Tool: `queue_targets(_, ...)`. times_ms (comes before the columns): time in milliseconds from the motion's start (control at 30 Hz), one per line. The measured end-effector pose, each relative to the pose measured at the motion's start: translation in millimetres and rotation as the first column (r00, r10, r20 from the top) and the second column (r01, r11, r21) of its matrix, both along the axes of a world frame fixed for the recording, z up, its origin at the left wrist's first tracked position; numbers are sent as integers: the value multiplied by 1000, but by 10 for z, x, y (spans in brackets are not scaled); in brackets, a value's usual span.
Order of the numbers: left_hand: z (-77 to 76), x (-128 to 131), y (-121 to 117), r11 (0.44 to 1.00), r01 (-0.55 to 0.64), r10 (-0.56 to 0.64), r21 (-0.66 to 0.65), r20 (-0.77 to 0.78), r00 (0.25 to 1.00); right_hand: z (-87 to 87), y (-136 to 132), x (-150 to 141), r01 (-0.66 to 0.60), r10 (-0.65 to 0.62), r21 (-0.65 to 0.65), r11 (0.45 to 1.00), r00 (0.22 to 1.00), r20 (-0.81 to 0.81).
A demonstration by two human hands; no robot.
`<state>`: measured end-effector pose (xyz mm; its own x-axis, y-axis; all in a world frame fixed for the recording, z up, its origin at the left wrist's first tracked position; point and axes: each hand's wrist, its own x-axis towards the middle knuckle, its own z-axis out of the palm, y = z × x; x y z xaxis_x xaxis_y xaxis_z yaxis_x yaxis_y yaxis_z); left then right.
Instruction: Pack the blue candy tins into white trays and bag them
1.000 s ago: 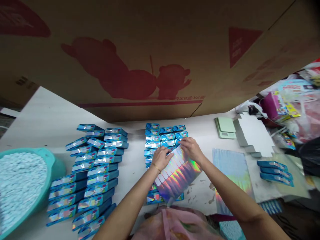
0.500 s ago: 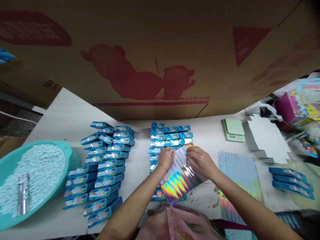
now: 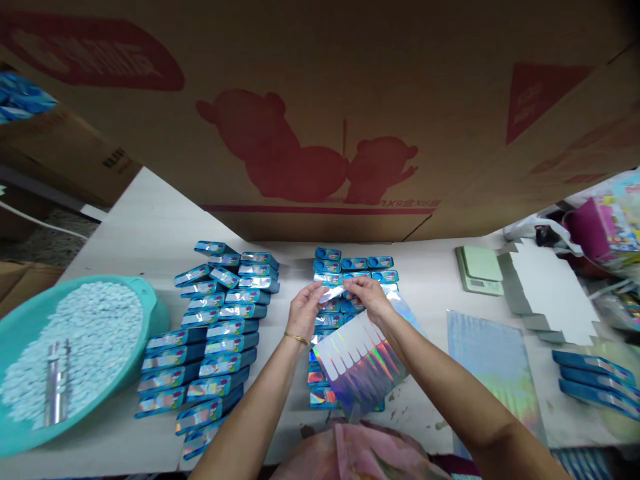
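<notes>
A small shiny sticker [image 3: 332, 293] is stretched between my two hands, above the middle rows of blue boxes [image 3: 327, 267]. My left hand [image 3: 305, 310] pinches its left end with the fingertips. At the other end, my right hand [image 3: 369, 297] is closed on it in the same way. Under my right wrist a holographic sticker sheet [image 3: 365, 363] lies tilted over the nearer boxes, with pale blank strips where stickers are gone. Part of the sheet is hidden by my right forearm.
Left stand more blue boxes [image 3: 220, 327] and a turquoise basin [image 3: 150, 307] of pale tablets with a metal scoop [image 3: 56, 390]. Rightward are another holographic sheet [image 3: 490, 360], a green scale [image 3: 480, 267], white card [image 3: 555, 287] and several boxes [image 3: 597, 380]. A large carton [image 3: 310, 53] walls the back.
Both hands have moved off the sheet, up and slightly left, with a sticker now between them. The sheet lies lower, beneath my right wrist. The whole view has shifted a little.
</notes>
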<state>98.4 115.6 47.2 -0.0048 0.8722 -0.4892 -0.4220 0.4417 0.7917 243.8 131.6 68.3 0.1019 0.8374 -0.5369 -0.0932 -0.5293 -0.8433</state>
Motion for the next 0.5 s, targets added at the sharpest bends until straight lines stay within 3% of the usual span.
queue_targets(267,-305,-206,599,977,107,-37,185,-346,938,-406,291,-355,220,-257,225,949,954,152)
queue_targets(367,-374,-281,853,958,182,-59,223,-466,883,-512,418,-460,140,-243,290,947,900,361)
queue_targets(500,-442,-364,1045,940,246,-36,238,-647,761,-541,515,-557,-36,-175,290,956,726,666)
